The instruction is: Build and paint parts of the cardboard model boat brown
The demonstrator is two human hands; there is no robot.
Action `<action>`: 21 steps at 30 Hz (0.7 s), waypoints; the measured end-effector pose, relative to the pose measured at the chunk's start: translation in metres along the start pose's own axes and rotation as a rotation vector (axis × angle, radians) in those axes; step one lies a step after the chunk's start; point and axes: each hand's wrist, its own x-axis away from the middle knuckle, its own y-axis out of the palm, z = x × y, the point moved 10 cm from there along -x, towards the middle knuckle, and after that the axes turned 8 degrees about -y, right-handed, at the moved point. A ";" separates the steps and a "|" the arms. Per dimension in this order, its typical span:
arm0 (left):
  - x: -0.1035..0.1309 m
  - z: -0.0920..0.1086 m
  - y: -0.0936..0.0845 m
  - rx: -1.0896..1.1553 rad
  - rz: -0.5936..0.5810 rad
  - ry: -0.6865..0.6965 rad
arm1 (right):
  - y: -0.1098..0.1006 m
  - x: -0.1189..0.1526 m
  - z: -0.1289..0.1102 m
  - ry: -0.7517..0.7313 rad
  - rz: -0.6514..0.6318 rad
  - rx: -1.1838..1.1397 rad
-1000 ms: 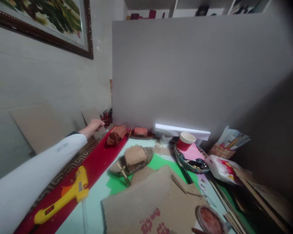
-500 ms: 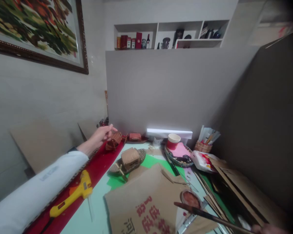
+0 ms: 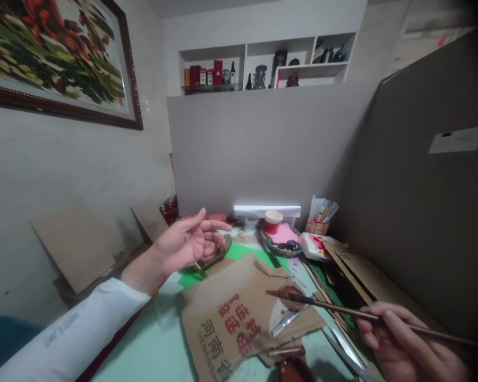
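My left hand (image 3: 191,241) is raised palm up over the table with its fingers spread and nothing in it. Behind it, mostly hidden, is a cardboard model boat (image 3: 228,244) with a striped end. My right hand (image 3: 408,339) grips a long thin paintbrush (image 3: 334,305) by its handle. The brush's brown-stained tip points left, above a flattened brown paper bag (image 3: 207,302) with red and black lettering. A small round dish of brown paint (image 3: 290,297) sits just behind the brush. On the bag lies a flat silver-coloured tool (image 3: 287,322).
A woven tray (image 3: 281,252) at the back bears a red and white paper cup (image 3: 273,222). Right of it stand a white paint-smeared tray (image 3: 314,246) and a pen holder (image 3: 317,227). Cardboard strips (image 3: 366,276) line the right side, and scissors (image 3: 346,350) lie near my right hand.
My left hand has come right and nearer, away from the reddish-brown model boat, and has turned palm up. My right hand has risen further into view with the paintbrush. The view has shifted too.
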 end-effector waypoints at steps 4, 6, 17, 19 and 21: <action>-0.007 -0.002 -0.022 -0.233 0.180 0.086 | 0.009 0.006 -0.010 0.006 0.001 -0.050; -0.014 -0.005 -0.045 -0.424 0.340 0.125 | 0.014 0.010 -0.014 0.007 -0.011 -0.082; -0.075 -0.054 -0.081 -1.182 0.347 -0.032 | 0.028 0.016 -0.023 -0.012 -0.075 -0.203; -0.083 -0.060 -0.079 -1.221 0.310 -0.045 | 0.028 0.016 -0.025 -0.017 -0.071 -0.206; -0.090 -0.064 -0.078 -1.243 0.282 -0.054 | 0.028 0.016 -0.026 -0.022 -0.063 -0.206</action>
